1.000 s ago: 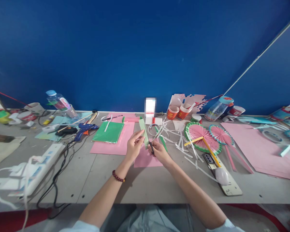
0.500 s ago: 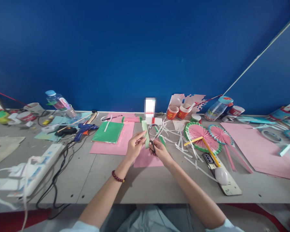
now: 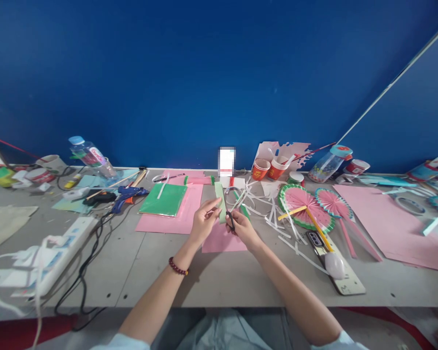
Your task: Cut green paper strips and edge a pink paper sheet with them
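My left hand (image 3: 206,216) pinches a strip of light green paper (image 3: 219,194), held upright in front of me. In my right hand (image 3: 242,227) is a pair of scissors (image 3: 231,221) with dark handles; their blades lie along the strip's right edge. Whether the blades are apart I cannot tell. Below the hands lies a pink sheet (image 3: 221,240). Just right of the strip are loose white paper strips (image 3: 253,204) and a piece of darker green paper (image 3: 245,212).
To the left lie a green paper pack (image 3: 164,199), a blue glue gun (image 3: 126,197) and a white power strip (image 3: 67,255) with cables. On the right are watermelon-patterned paper fans (image 3: 301,201), a phone (image 3: 341,272) and red paper cups (image 3: 261,169). A plastic bottle (image 3: 93,155) leans at the back left.
Hardly anything differs. Both hands keep their place, with the green strip and the scissors shifted very slightly.
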Available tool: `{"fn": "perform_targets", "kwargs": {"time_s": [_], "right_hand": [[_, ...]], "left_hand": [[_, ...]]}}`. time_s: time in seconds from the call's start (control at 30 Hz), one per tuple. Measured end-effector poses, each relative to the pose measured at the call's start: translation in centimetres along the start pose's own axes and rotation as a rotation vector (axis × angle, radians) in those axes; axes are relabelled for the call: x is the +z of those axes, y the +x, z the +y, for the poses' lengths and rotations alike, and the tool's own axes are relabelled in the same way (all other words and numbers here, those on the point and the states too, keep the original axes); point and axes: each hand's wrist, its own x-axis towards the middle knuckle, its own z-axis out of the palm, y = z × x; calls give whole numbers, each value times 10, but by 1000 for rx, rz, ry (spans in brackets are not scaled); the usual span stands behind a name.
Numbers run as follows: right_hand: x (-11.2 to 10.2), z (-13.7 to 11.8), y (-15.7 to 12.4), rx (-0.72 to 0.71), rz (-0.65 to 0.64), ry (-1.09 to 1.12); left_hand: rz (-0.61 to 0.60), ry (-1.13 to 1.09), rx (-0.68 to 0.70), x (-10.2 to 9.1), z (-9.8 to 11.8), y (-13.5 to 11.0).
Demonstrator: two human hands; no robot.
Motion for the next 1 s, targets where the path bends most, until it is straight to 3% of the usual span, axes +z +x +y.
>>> {"fn": "perform_targets", "kwargs": {"time_s": [1.0], "right_hand": [[-5, 4, 2, -32, 31, 14]], "left_hand": [[-37, -4, -10, 4, -8, -2]]}}
